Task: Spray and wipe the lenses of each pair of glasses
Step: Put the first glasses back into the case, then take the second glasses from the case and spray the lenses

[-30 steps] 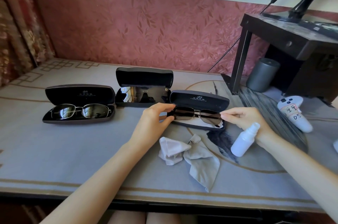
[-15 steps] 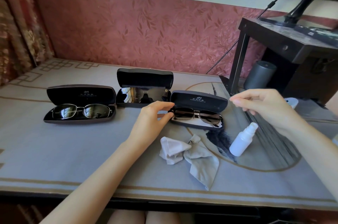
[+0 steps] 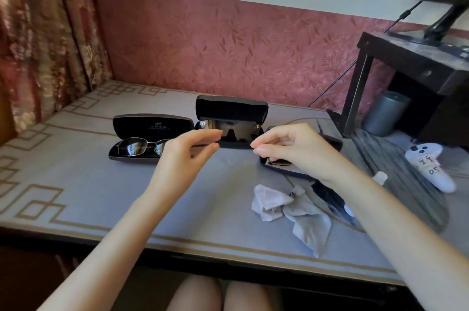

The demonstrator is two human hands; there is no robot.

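I see the left hand (image 3: 187,152) hovering open, fingers nearly straight, before the sunglasses (image 3: 229,131) in the middle case (image 3: 231,107), and the right hand (image 3: 294,149) beside it, fingers loosely curled, seemingly holding nothing. The metal-framed glasses (image 3: 142,147) lie in the left case (image 3: 152,126), the right pair (image 3: 279,163) mostly hidden under the right hand; the cloth (image 3: 291,209) lies crumpled on the tabletop (image 3: 88,183) near the spray bottle (image 3: 380,178).
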